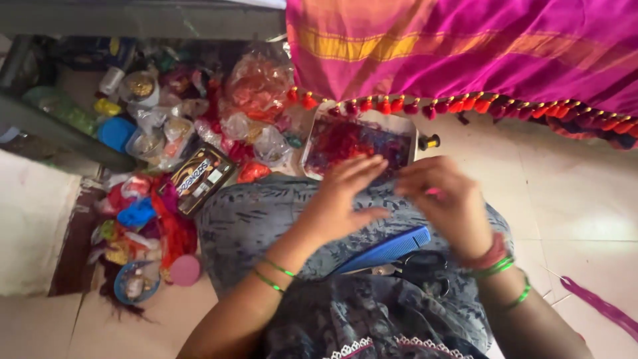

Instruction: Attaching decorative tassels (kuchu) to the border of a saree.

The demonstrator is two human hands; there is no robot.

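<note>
My left hand (pixel 342 196) hovers over my lap with its fingers spread and reaching toward my right hand. My right hand (pixel 442 196) is curled, pinching a small pink bit of thread or tassel at its fingertips; motion blur hides the detail. Just beyond both hands sits a white tray (pixel 411 129) filled with red and purple threads. A blue comb (pixel 389 249) lies on my patterned grey lap under my wrists, with black scissors (pixel 425 266) beside it. A magenta cloth (pixel 465 46) with an orange stripe and a fringe of red tassels hangs across the top.
On the floor at left lie plastic bags of red thread (pixel 259 83), small containers (pixel 139 86), a dark flat box (pixel 199 176), coloured scraps and a pink lid (pixel 185 270). A black thread spool (pixel 430 141) sits by the tray. Purple thread (pixel 598 302) trails at right.
</note>
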